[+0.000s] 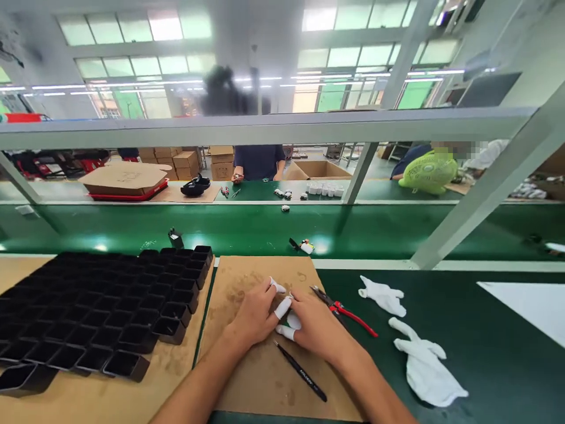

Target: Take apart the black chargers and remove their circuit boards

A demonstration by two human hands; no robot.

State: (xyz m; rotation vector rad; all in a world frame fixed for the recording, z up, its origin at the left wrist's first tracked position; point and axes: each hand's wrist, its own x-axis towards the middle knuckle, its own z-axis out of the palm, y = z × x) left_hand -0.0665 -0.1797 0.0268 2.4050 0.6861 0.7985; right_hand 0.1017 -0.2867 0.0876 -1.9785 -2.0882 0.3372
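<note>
Over the cardboard sheet [229,282], my left hand [258,309] and my right hand [320,324] meet, fingers curled and closed toward each other. White finger covers sit on several fingertips. A small white and green bit [293,321] shows between the hands; my fingers hide most of it, so its kind is unclear. Black tweezers [302,372] lie on the cardboard just below my right hand. Red-handled pliers [348,312] rest beyond that hand, across the cardboard's right edge.
Many black square cups [110,318] stand in rows at left. White gloves [430,365] lie on the green table at right. Beyond runs a green belt [238,227] carrying a small white device [305,246] and a black piece [175,238]. A slanted post [477,200] rises at right. A person [258,162] stands opposite.
</note>
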